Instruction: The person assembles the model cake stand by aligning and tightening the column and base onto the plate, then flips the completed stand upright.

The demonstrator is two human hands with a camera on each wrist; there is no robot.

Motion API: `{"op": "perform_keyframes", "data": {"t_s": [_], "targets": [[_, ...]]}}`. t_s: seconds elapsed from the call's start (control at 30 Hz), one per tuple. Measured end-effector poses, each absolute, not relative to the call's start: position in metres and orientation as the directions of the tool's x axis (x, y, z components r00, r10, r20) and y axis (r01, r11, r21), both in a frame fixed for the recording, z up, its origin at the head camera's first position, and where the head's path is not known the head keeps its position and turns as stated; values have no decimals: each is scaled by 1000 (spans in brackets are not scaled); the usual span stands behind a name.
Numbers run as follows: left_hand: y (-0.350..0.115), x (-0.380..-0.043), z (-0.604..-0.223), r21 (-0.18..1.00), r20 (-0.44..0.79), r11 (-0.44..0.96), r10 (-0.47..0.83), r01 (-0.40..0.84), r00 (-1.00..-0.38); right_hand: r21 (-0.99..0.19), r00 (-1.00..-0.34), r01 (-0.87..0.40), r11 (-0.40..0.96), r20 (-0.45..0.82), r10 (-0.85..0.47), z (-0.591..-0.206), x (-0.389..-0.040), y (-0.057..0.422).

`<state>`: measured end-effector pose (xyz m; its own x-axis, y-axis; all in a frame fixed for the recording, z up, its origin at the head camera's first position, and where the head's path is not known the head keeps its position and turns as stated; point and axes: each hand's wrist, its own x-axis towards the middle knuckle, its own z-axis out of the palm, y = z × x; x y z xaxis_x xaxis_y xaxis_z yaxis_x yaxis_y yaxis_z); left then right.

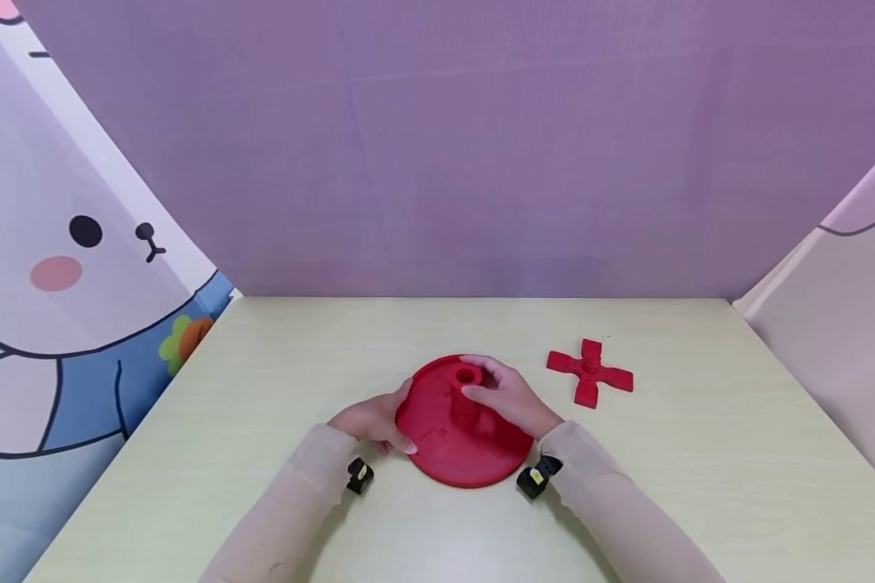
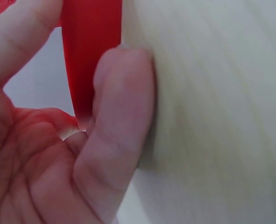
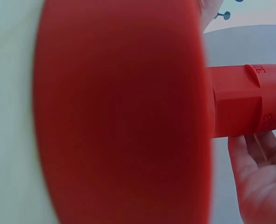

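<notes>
Disc [image 1: 467, 455], red, round and rimmed, lies flat on the pale table [image 1: 700, 437] at the lower centre of the frame. Post [image 1: 463, 410], also red, stands upright on the disc near its middle; its top end is hollow. The right wrist view shows the post with flat faces at the base and a rounder section above, marked with raised figures. From where I stand, I cannot tell whether post and disc are one part or two.

Right hand [image 1: 512, 401]: gripping. Thumb and fingers are curled about the upper section of the post, the thumb on the near side just below the hollow end.

Left hand [image 1: 374, 418]: gripping. It holds the left edge of the disc, one digit along the upper left of the rim and another at the lower left. The left wrist view shows a finger bent against the disc's outer wall, close to the table surface.

Cross piece [image 1: 591, 371], red, with four blades and a raised hub, lies on the table right of centre, apart from the disc and both hands.

Purple backdrop [image 1: 437, 146] fills the upper frame; a cartoon panel [image 1: 14, 202] stands at the left edge.
</notes>
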<state>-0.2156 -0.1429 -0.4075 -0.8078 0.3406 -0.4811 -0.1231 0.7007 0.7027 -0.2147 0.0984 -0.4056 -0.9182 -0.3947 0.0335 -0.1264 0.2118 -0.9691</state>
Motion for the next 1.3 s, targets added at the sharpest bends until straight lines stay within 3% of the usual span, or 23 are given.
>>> {"op": "perform_keyframes", "data": {"t_s": [0.3,0.57,0.93,1.13,1.3], "targets": [[-143,-214,-406,691,-485,713,341,-114,-805,-964,-920,-127,234,27,-392,-403,-213,99],[-142,-210,-402,691,-489,712,333,-124,-806,-986,-894,-79,144,6,-448,-401,-212,102],[-143,-206,-400,694,-487,708,326,-132,-811,-958,-927,-137,252,34,-372,-402,-211,100],[-142,-206,-400,702,-480,701,334,-127,-811,-986,-905,-110,128,46,-423,-402,-208,102],[-142,-206,-399,702,-479,701,334,-126,-812,-983,-899,-110,144,37,-435,-400,-208,103]]}}
